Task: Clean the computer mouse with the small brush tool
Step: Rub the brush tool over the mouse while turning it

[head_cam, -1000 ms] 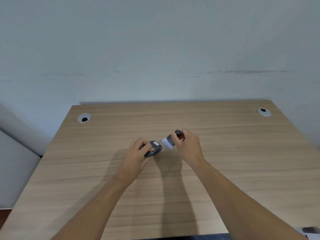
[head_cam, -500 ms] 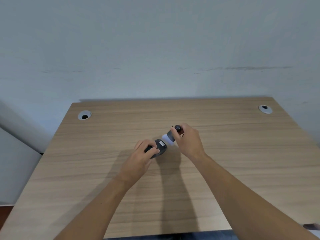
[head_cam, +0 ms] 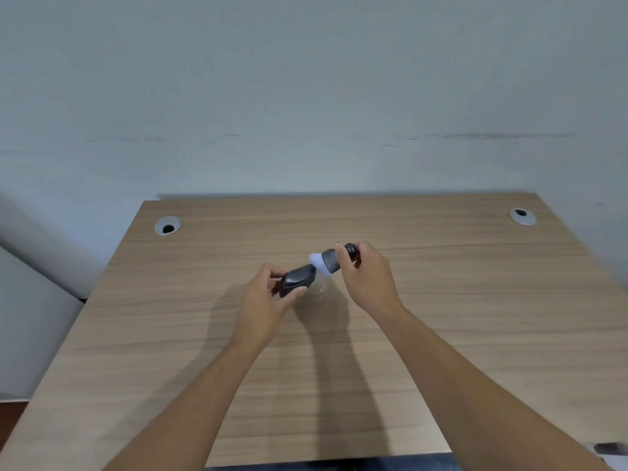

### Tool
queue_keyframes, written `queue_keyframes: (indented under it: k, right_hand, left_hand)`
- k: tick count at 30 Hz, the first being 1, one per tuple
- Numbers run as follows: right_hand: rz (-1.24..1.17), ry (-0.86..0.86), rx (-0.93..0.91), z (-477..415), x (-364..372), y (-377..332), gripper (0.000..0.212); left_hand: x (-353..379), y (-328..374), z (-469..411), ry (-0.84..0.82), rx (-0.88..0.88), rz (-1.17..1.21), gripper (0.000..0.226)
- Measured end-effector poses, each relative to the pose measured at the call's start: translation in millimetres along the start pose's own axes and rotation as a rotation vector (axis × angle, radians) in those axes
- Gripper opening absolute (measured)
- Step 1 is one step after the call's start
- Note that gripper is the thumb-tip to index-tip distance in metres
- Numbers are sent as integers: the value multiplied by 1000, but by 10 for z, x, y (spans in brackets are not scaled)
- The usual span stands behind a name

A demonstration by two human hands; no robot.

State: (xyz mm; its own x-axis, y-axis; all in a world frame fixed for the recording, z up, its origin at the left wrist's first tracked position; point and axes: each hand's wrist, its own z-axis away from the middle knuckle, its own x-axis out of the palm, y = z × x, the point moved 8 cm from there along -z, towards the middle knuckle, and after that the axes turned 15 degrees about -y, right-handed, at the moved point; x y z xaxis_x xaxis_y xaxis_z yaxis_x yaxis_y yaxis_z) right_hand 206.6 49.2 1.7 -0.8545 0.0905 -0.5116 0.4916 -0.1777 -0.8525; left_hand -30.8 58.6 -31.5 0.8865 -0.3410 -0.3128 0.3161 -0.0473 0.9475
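Observation:
A dark grey computer mouse (head_cam: 296,280) is held off the wooden desk (head_cam: 441,300) near its middle, gripped in my left hand (head_cam: 265,300) and tilted on its side. My right hand (head_cam: 367,277) holds the small brush tool (head_cam: 331,260), a grey and black handle with a tuft of white bristles. The bristles point left and touch the mouse's right end. Fingers hide part of the mouse and the brush's handle.
Two round grey cable grommets sit in the desk's far corners, one at the left (head_cam: 167,226) and one at the right (head_cam: 522,217). A pale wall (head_cam: 306,96) stands right behind the desk. A small dark object (head_cam: 610,448) shows at the bottom right edge.
My left hand has turned the mouse, so a different side faces up. The brush in my right hand has shifted slightly up and right, its bristles staying at the mouse's end.

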Motion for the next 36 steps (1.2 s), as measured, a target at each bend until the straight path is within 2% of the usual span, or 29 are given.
queue_keyframes:
  k: [5,11,14,18,24,27,31,36]
  right_hand:
    - [62,-37,-17,40,77,-58,42]
    - [-44,11,53,37,-40,124,44]
    - [-103,-41,14,29,-9,80,52]
    - [-83,-109,-79,30,88,-31,55]
    - [-23,-47,-29,-14,-4,88,40]
    - [-76,-55,-12,3,-19,103,37]
    - [-196,-64,18,43,-41,107,40]
    - [-262,-109,-11,47,12,111,41]
  left_hand:
    - [14,-107,-33,95,-193,337,39]
    - [157,-285,-46,12,-382,833,54]
    - [207,-259,-36,7,-418,965,49]
    - [294,-171,-17,7,-463,1055,41]
    - [413,-116,33,-156,-505,1134,41]
    - [372,-119,-9,-102,-483,1127,39]
    - [307,-120,-33,-22,-488,1127,14]
    - [276,-97,-55,-5,-491,1068,12]
